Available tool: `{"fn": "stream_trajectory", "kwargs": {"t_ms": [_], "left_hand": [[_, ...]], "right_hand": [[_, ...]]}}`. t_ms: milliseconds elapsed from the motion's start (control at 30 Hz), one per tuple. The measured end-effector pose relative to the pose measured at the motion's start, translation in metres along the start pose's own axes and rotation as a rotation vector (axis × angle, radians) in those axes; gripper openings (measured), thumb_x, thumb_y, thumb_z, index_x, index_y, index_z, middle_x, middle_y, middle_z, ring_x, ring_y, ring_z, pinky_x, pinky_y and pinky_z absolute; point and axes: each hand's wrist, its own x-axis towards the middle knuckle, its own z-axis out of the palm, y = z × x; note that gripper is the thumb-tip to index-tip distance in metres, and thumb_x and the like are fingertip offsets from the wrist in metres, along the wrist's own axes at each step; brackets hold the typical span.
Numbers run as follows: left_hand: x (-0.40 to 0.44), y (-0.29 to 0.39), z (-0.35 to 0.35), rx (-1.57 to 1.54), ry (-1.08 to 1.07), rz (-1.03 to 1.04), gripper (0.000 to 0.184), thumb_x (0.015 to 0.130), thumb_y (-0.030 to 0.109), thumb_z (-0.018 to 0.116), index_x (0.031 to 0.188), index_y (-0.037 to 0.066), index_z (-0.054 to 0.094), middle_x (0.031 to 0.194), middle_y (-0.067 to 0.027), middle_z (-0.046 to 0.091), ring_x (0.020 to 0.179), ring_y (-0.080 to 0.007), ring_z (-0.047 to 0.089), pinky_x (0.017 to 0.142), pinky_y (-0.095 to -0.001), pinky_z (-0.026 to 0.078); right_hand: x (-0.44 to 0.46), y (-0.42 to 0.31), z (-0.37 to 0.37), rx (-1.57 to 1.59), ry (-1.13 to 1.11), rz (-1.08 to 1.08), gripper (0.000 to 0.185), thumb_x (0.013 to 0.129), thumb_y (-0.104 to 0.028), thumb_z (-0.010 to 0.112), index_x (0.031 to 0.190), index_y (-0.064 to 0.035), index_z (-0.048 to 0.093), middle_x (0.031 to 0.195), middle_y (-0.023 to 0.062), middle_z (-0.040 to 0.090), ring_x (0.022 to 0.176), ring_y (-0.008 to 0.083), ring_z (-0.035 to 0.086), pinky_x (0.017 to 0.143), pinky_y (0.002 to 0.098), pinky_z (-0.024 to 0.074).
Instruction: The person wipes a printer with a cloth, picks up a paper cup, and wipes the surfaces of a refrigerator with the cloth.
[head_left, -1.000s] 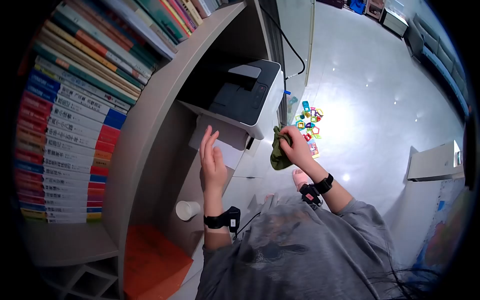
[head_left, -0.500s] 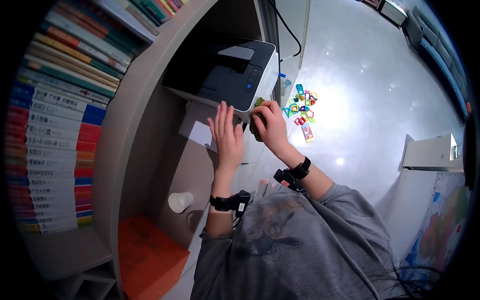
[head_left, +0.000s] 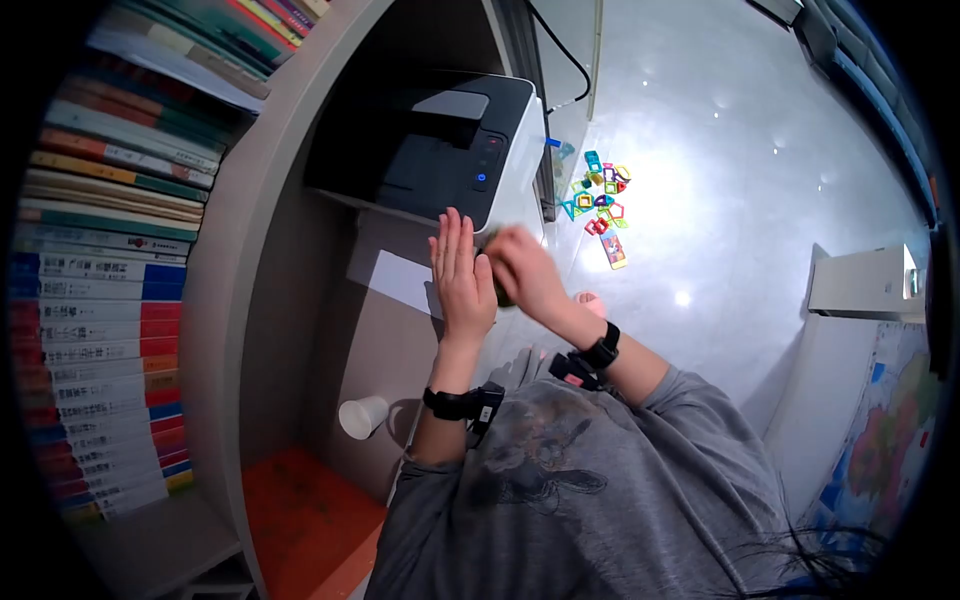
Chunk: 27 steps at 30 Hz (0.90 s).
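My left hand (head_left: 463, 285) is held flat with its fingers stretched out, just in front of the printer's near corner. It holds nothing. Close beside it, my right hand (head_left: 527, 278) is smeared by motion, its fingers curled round a crumpled dark green cloth (head_left: 502, 294). Most of the cloth is hidden behind the fingers. The black and white printer (head_left: 430, 165) stands in a shelf compartment, a blue light lit on its panel. White paper (head_left: 402, 284) lies on the shelf in front of the printer, left of my left hand.
A white cup (head_left: 362, 417) rests on the shelf near an orange-red surface (head_left: 305, 520). Rows of books (head_left: 110, 340) fill the bookcase at the left. Colourful toy pieces (head_left: 600, 195) lie on the shiny floor. A white cabinet (head_left: 865, 282) is at the right.
My right hand has moved left and closer to my left hand, carrying the cloth away from the printer's side. My left hand stays flat, shifted slightly right. The view has shifted a little.
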Motion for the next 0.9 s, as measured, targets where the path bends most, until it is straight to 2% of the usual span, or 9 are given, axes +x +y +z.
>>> {"fn": "stream_trajectory", "kwargs": {"t_ms": [33, 167, 233, 333, 433, 533, 633, 733, 900], "left_hand": [[0.001, -0.002, -0.012, -0.026, -0.039, 0.003, 0.042, 0.094, 0.012, 0.043, 0.133, 0.0, 0.049, 0.144, -0.0176, 0.042, 0.137, -0.0322, 0.035, 0.113, -0.049, 0.018], [-0.018, 0.003, -0.053, -0.056, 0.042, -0.067, 0.032, 0.093, 0.008, 0.044, 0.121, 0.002, 0.059, 0.134, -0.0151, 0.053, 0.129, -0.0302, 0.045, 0.111, -0.0484, 0.025], [-0.039, 0.002, -0.073, 0.027, 0.129, -0.116, 0.028, 0.091, 0.006, 0.047, 0.113, 0.002, 0.063, 0.129, -0.0138, 0.057, 0.124, -0.0309, 0.05, 0.11, -0.0493, 0.027], [-0.094, -0.009, -0.1, 0.133, 0.219, -0.206, 0.031, 0.088, 0.009, 0.052, 0.118, 0.002, 0.059, 0.132, -0.0153, 0.054, 0.128, -0.0343, 0.045, 0.11, -0.0511, 0.027], [-0.149, -0.009, -0.114, 0.26, 0.448, -0.306, 0.054, 0.083, 0.014, 0.062, 0.132, 0.001, 0.045, 0.142, -0.019, 0.04, 0.136, -0.0377, 0.032, 0.111, -0.0521, 0.024], [-0.19, -0.006, -0.125, 0.379, 0.684, -0.574, 0.095, 0.072, 0.005, 0.069, 0.148, 0.002, 0.011, 0.152, -0.0208, 0.018, 0.141, -0.0358, 0.021, 0.115, -0.0482, 0.019], [-0.222, -0.024, -0.11, 0.275, 0.723, -0.883, 0.101, 0.071, 0.005, 0.072, 0.149, 0.003, 0.007, 0.152, -0.0228, 0.017, 0.139, -0.0373, 0.023, 0.115, -0.0475, 0.019], [-0.241, -0.048, -0.095, 0.041, 0.82, -0.849, 0.11, 0.069, 0.011, 0.079, 0.148, 0.001, 0.003, 0.149, -0.0241, 0.021, 0.138, -0.0358, 0.026, 0.113, -0.0477, 0.022], [-0.231, -0.052, -0.089, 0.044, 0.789, -0.991, 0.106, 0.068, 0.013, 0.082, 0.146, 0.0, 0.012, 0.145, -0.023, 0.027, 0.134, -0.0352, 0.032, 0.11, -0.0474, 0.027]], "right_hand": [[-0.011, -0.001, -0.006, 0.001, -0.417, -0.001, 0.014, 0.082, -0.014, 0.062, 0.093, -0.0071, 0.06, 0.097, 0.0109, 0.056, 0.092, 0.0326, 0.056, 0.077, 0.0398, 0.0484], [-0.014, 0.011, -0.01, 0.097, -0.735, 0.098, 0.013, 0.081, -0.016, 0.063, 0.093, -0.0094, 0.064, 0.094, 0.0106, 0.058, 0.091, 0.0325, 0.059, 0.078, 0.0398, 0.049], [-0.015, 0.019, -0.003, -0.135, -0.652, 0.098, 0.013, 0.081, -0.015, 0.064, 0.093, -0.01, 0.064, 0.095, 0.0111, 0.059, 0.092, 0.0328, 0.059, 0.078, 0.0389, 0.0489], [0.0, 0.009, -0.006, 0.168, -0.72, 0.127, 0.012, 0.082, -0.011, 0.064, 0.093, -0.0066, 0.061, 0.093, 0.0116, 0.059, 0.088, 0.0316, 0.06, 0.078, 0.0372, 0.0482], [0.007, -0.002, 0.001, 0.189, -0.737, 0.12, 0.013, 0.083, -0.009, 0.065, 0.093, -0.0035, 0.06, 0.092, 0.0124, 0.059, 0.087, 0.0305, 0.059, 0.078, 0.0357, 0.0475], [0.01, -0.01, 0.007, 0.226, -0.612, 0.134, 0.013, 0.083, -0.007, 0.065, 0.094, -0.002, 0.059, 0.092, 0.0115, 0.058, 0.086, 0.028, 0.059, 0.078, 0.0341, 0.0469], [0.011, -0.016, 0.013, 0.278, -0.562, 0.176, 0.013, 0.084, -0.007, 0.065, 0.095, -0.0018, 0.058, 0.093, 0.0104, 0.058, 0.087, 0.0254, 0.059, 0.079, 0.033, 0.0468], [0.01, -0.023, 0.011, 0.232, -0.526, 0.145, 0.013, 0.084, -0.007, 0.064, 0.095, -0.0017, 0.058, 0.095, 0.0106, 0.058, 0.089, 0.0255, 0.059, 0.08, 0.0329, 0.0465], [-0.005, -0.024, -0.008, 0.163, -0.448, 0.148, 0.013, 0.084, -0.007, 0.064, 0.094, -0.0014, 0.058, 0.096, 0.0102, 0.058, 0.091, 0.0255, 0.059, 0.081, 0.0327, 0.0461]]}}
